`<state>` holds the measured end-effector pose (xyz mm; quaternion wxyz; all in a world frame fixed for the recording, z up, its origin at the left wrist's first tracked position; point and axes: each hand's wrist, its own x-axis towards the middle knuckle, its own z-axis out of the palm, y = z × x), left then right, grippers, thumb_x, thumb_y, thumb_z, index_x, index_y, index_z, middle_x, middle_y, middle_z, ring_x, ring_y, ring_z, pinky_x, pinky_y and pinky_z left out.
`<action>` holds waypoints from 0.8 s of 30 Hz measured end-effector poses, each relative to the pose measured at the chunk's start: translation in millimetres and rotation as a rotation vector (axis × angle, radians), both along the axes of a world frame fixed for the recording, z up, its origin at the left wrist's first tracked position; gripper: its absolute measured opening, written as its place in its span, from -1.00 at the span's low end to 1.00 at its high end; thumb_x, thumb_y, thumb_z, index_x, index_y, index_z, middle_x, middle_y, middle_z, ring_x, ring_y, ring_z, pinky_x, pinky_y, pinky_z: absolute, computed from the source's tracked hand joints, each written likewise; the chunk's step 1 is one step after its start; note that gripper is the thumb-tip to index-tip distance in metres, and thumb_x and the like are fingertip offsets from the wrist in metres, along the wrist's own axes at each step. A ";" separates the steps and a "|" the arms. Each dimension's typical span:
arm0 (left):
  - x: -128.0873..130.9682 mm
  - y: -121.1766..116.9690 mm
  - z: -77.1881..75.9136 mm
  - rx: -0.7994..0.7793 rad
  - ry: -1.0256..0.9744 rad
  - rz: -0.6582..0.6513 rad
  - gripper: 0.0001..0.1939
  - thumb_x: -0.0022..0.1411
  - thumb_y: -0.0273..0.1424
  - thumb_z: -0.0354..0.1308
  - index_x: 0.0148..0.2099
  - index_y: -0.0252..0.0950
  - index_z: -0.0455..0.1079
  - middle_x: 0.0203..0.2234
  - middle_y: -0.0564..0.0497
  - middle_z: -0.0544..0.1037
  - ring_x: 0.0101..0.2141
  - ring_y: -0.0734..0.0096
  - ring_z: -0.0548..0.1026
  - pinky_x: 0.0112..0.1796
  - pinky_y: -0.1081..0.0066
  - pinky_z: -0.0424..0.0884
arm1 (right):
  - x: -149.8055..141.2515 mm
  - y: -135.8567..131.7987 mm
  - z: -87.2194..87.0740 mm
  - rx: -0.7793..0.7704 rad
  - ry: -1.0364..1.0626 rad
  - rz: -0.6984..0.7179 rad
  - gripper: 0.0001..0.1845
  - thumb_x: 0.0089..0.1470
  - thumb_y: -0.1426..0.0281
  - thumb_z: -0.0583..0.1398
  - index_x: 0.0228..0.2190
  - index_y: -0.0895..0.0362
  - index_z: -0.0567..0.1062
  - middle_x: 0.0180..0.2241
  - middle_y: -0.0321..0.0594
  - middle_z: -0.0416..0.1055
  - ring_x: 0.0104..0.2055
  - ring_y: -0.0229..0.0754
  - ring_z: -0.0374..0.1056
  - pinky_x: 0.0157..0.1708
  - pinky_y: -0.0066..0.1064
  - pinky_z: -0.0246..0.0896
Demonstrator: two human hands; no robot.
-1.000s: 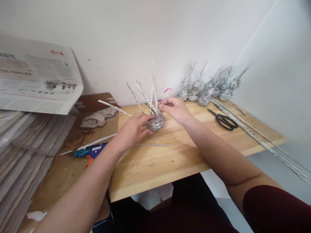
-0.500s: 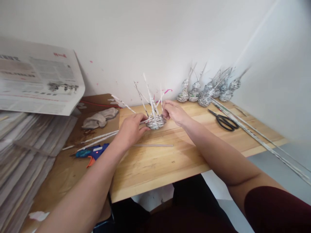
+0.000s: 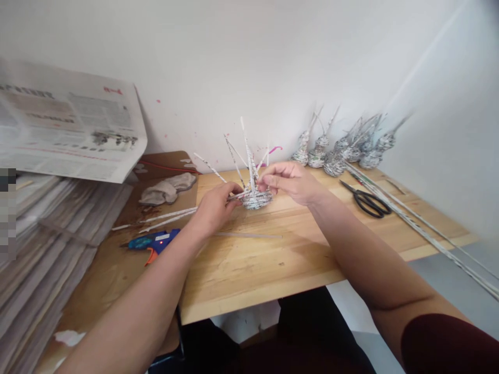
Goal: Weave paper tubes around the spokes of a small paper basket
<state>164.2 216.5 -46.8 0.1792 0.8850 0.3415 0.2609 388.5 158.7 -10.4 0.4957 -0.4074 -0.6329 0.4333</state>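
Observation:
A small round basket (image 3: 257, 200) woven from rolled newspaper strips rests on the wooden table, with several paper sticks standing up from it. My left hand (image 3: 218, 205) is at its left side, thumb and fingers closed on paper strips (image 3: 238, 196) that run into the weave. My right hand (image 3: 290, 182) is over the basket's right rim, fingertips pinched by the upright sticks. What that pinch holds is partly hidden; it looks like a paper strip.
Black scissors (image 3: 368, 202) and long paper rods (image 3: 424, 228) lie on the right. Several woven gourd shapes (image 3: 334, 163) stand by the wall. At left are a blue glue gun (image 3: 154, 241), a cloth glove (image 3: 166, 191) and stacked newspapers (image 3: 58, 234).
My right hand has moved from the basket's right side to above its rim, nearer the upright sticks. My left hand keeps its place at the basket. The camera view has shifted slightly.

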 end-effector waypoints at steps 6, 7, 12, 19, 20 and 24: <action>-2.4 -1.6 0.4 -0.109 -0.020 -0.039 -0.54 0.20 -0.45 0.13 0.17 -0.23 0.39 0.00 -0.09 0.61 -0.05 0.18 0.58 0.00 0.23 0.43 | -32.9 -36.0 9.9 -0.001 -0.179 0.398 -0.84 -0.02 0.31 0.42 -0.46 0.13 0.61 -0.41 -0.24 0.58 -0.39 -0.26 0.44 -0.34 -0.42 0.30; -2.8 -1.7 0.2 -0.121 -0.019 -0.043 -0.51 0.20 -0.45 0.12 0.20 -0.23 0.37 0.02 -0.09 0.61 -0.03 0.18 0.58 0.01 0.23 0.43 | -40.0 -42.2 8.8 -0.003 -0.246 0.468 -0.81 -0.04 0.30 0.43 -0.50 0.13 0.59 -0.44 -0.26 0.56 -0.42 -0.28 0.40 -0.37 -0.44 0.27; -4.2 -3.5 1.8 -0.203 -0.018 -0.113 -0.35 0.19 -0.42 0.10 0.34 -0.30 0.22 0.05 -0.16 0.59 -0.18 0.26 0.59 -0.04 0.23 0.46 | -65.4 -58.5 -4.6 -0.242 -0.529 0.922 -0.65 -0.20 0.16 0.50 -0.42 0.11 0.61 -0.42 -0.34 0.56 -0.34 -0.28 0.45 -0.30 -0.52 0.27; -3.1 -4.9 2.2 -0.228 -0.067 -0.115 -0.40 0.20 -0.41 0.11 0.30 -0.28 0.26 -0.03 -0.14 0.64 -0.09 0.21 0.61 0.01 0.22 0.44 | -65.0 -55.2 -9.5 -0.368 -0.434 0.940 -0.73 0.08 0.21 0.36 -0.45 0.17 0.56 -0.51 -0.35 0.50 -0.49 -0.38 0.39 -0.44 -0.58 0.23; -3.0 -4.5 1.9 -0.229 -0.080 -0.106 -0.41 0.20 -0.42 0.12 0.29 -0.27 0.28 -0.05 -0.12 0.65 -0.08 0.20 0.61 0.01 0.22 0.44 | -63.1 -53.9 -7.7 -0.327 -0.381 0.823 -0.67 0.08 0.16 0.36 -0.49 0.17 0.53 -0.55 -0.35 0.47 -0.54 -0.38 0.35 -0.50 -0.57 0.19; -2.5 -3.1 1.9 -0.222 -0.126 -0.048 -0.46 0.20 -0.45 0.14 0.24 -0.24 0.35 -0.12 -0.07 0.68 -0.10 0.19 0.63 -0.02 0.24 0.46 | -46.6 -40.1 -0.6 0.050 -0.176 0.002 -0.52 0.16 0.01 0.25 -0.56 0.12 0.43 -0.63 -0.35 0.33 -0.59 -0.34 0.24 -0.60 -0.48 0.07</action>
